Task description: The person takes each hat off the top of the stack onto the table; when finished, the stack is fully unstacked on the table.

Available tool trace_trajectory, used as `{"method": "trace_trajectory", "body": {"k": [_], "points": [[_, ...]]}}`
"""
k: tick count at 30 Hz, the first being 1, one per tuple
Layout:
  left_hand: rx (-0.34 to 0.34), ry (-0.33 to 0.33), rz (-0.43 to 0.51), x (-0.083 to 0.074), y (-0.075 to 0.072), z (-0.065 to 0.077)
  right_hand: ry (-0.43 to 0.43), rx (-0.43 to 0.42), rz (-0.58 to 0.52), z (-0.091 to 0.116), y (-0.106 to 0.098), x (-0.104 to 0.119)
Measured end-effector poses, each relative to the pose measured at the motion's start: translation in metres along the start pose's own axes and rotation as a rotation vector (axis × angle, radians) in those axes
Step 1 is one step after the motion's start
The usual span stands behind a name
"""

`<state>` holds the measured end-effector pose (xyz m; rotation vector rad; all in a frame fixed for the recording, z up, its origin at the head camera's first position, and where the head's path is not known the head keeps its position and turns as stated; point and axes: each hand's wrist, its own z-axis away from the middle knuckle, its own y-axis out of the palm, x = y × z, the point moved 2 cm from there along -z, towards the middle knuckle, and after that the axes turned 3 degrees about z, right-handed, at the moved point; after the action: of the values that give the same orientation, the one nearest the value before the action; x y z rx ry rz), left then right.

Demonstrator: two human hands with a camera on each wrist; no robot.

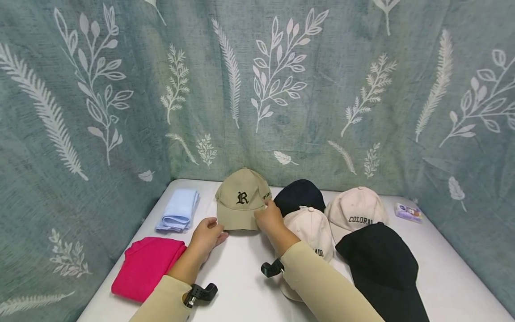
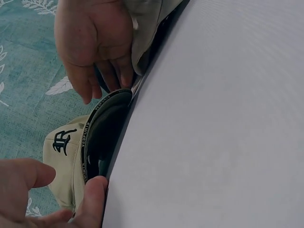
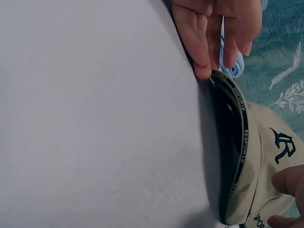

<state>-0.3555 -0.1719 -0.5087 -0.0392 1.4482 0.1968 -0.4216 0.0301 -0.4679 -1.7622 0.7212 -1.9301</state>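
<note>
A khaki baseball cap (image 1: 241, 197) with a dark letter R sits at the back of the table, its brim toward me. My left hand (image 1: 208, 235) is at the brim's left corner; in the right wrist view a fingertip of the left hand (image 3: 223, 28) touches the brim's edge. My right hand (image 1: 270, 219) is by the brim's right side, fingers near the cap's side lettering. The left wrist view shows the right hand (image 2: 97, 42) with fairly straight fingers beside the brim. Dark lining (image 2: 107, 128) shows under the brim.
Folded light blue cloth (image 1: 179, 209) and folded pink cloth (image 1: 146, 268) lie left. On the right are a navy cap (image 1: 299, 195), two cream caps, one at the back (image 1: 358, 205) and one nearer (image 1: 307, 226), a black cap (image 1: 382, 259), and a small purple packet (image 1: 408, 213).
</note>
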Motion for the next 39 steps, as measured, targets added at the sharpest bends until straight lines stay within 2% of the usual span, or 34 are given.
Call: {"method": "trace_trajectory", "body": {"k": [5,14,27,39], "points": [[0.028,0.002,-0.01,0.002,0.0,-0.001,0.031,0.031,-0.053,-0.003,0.002,-0.008],[0.03,-0.001,-0.007,0.004,0.002,-0.004,-0.015,0.056,-0.1,-0.005,0.008,-0.013],[0.031,0.001,-0.003,0.003,0.001,-0.004,0.013,0.054,-0.113,-0.007,0.01,-0.016],[-0.007,-0.012,0.022,0.007,-0.002,-0.006,0.019,0.082,-0.221,-0.005,0.012,-0.012]]}}
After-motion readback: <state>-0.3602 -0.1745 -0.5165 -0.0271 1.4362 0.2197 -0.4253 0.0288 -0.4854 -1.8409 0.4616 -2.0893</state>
